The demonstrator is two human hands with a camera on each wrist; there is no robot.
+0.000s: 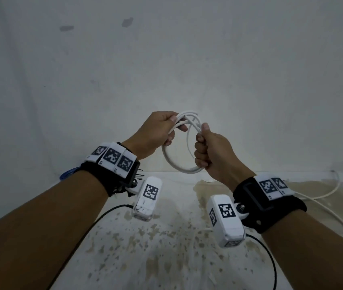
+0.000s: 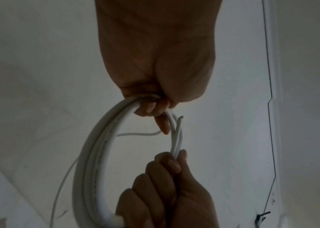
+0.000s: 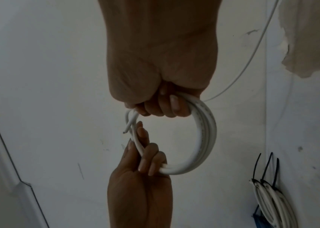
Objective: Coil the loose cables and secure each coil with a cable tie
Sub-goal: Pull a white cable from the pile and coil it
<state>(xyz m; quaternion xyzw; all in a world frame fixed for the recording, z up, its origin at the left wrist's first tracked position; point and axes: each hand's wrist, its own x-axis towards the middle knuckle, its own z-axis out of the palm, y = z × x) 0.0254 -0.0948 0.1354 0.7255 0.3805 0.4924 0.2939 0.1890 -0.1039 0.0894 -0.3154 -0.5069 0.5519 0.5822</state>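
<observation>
Above the stained worktop (image 1: 166, 258), a white cable coil (image 1: 179, 162) is held up before the wall; its upper side is gripped by the left hand (image 1: 156, 132), its near side by the right hand (image 1: 212, 151).

White cable coil (image 1: 179, 160), black wrist straps (image 1: 112, 176) with black-and-white checkered tags (image 1: 112, 156), brown-speckled white table (image 1: 166, 248).

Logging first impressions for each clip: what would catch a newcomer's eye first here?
The white cable coil, held up mid-air in front of a bare wall, draws the eye at once: the left hand grips its top, the right hand its near side. Next come the wrist cameras with black-and-white markers, low in the head view. In the right wrist view, finished coils with black cable ties lie at the lower right.
</observation>
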